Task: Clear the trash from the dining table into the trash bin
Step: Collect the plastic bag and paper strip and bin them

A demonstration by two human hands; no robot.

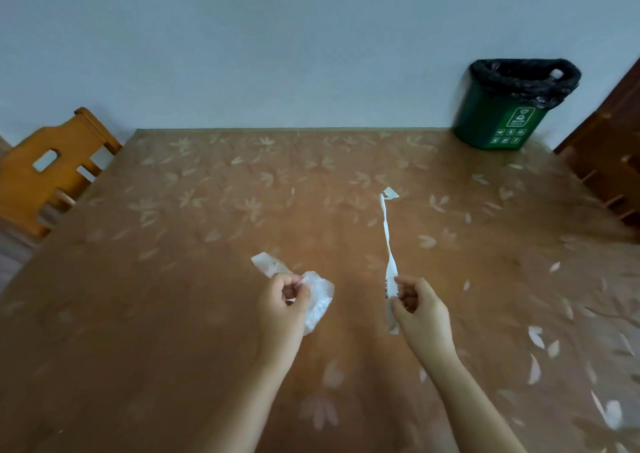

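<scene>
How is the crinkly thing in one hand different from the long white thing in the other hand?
The plastic wrapper is see-through and crumpled; the paper strip is solid white with dark print. The wrapper is a short bunch; the strip is long, thin and twisted. The left hand pinches the wrapper; the right hand pinches the strip near its lower end. Both are trash, held above the table.

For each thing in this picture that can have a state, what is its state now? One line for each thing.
Left hand: fingers curled, pinching the plastic wrap.
Plastic wrap: crumpled, held in the left hand.
Right hand: fingers pinching the paper strip.
Paper strip: long, twisted, held near its lower end.
Trash bin: upright, open, lined with a black bag.
</scene>
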